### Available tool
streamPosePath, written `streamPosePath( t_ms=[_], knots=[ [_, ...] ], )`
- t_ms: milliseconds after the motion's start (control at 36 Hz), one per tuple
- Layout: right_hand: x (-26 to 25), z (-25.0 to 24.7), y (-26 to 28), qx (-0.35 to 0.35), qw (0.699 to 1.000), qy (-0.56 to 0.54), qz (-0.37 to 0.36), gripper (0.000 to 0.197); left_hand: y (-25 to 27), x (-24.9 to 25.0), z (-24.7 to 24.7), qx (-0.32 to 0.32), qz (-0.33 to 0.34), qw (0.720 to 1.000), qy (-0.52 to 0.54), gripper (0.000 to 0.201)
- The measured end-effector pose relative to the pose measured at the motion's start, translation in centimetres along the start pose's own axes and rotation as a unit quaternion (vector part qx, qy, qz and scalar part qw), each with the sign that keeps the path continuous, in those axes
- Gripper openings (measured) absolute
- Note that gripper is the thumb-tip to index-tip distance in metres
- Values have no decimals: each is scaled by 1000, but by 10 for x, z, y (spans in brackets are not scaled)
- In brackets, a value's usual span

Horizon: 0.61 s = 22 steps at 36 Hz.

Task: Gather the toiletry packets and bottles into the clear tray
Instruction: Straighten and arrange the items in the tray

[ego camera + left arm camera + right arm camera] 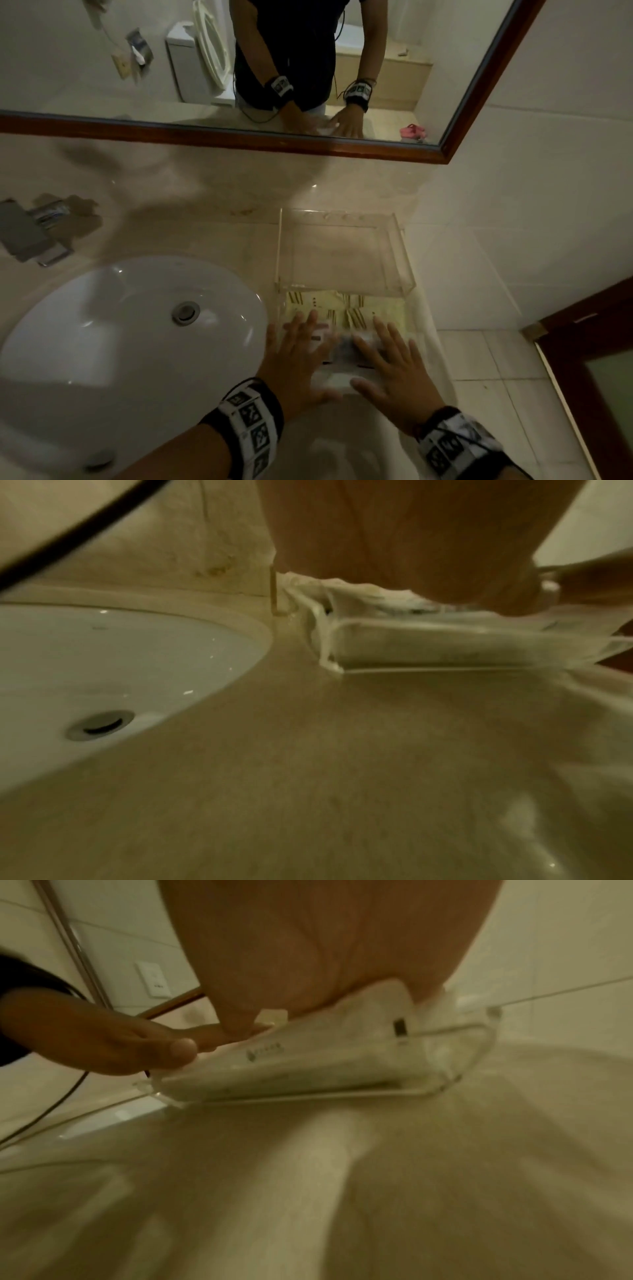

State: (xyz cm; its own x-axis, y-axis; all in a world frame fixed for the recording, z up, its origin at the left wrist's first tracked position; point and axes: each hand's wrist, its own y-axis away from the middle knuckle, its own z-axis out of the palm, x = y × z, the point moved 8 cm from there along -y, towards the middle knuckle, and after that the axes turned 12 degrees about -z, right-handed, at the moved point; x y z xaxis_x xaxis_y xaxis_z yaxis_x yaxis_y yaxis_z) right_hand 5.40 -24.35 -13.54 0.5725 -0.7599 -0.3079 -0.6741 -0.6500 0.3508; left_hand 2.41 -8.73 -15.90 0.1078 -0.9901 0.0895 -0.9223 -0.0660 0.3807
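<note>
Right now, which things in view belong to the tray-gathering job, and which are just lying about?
Part of the job:
- clear tray, on the counter beside the sink
- white toiletry packets, lying in the tray's near end
- left hand and right hand, fingers spread flat over the packets

Just lying about:
- white sink
- wood-framed mirror
- pink slippers reflected in the mirror
</note>
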Motion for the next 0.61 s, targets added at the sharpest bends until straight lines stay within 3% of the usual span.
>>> streamPosePath(
  t_ms=[56,111,278,417,472,528,583,611],
  knots=[
    [2,8,0,-1,1000,-2,10,71,1,-2,7,-25,-20,999,-1,98],
    [4,9,-5,5,1000,-5,15,74,-3,-5,11,-24,-40,999,-3,89],
    [9,8,-13,10,1000,-12,11,78,-3,1,0,-32,-15,999,14,78],
    [10,5,-10,18,999,-39,-1,85,2,3,-13,-51,-39,998,17,74],
    [11,-11,-2,73,995,-64,7,85,5,-1,-28,-31,-45,997,55,73],
    [19,-40,12,192,979,-71,26,66,7,-14,-45,21,-56,993,98,73],
    [42,-60,30,294,950,-67,76,50,13,-34,-66,88,-84,983,136,76],
    [57,-61,36,306,940,-88,119,45,14,-47,-70,104,-109,975,162,71]
  ],
)
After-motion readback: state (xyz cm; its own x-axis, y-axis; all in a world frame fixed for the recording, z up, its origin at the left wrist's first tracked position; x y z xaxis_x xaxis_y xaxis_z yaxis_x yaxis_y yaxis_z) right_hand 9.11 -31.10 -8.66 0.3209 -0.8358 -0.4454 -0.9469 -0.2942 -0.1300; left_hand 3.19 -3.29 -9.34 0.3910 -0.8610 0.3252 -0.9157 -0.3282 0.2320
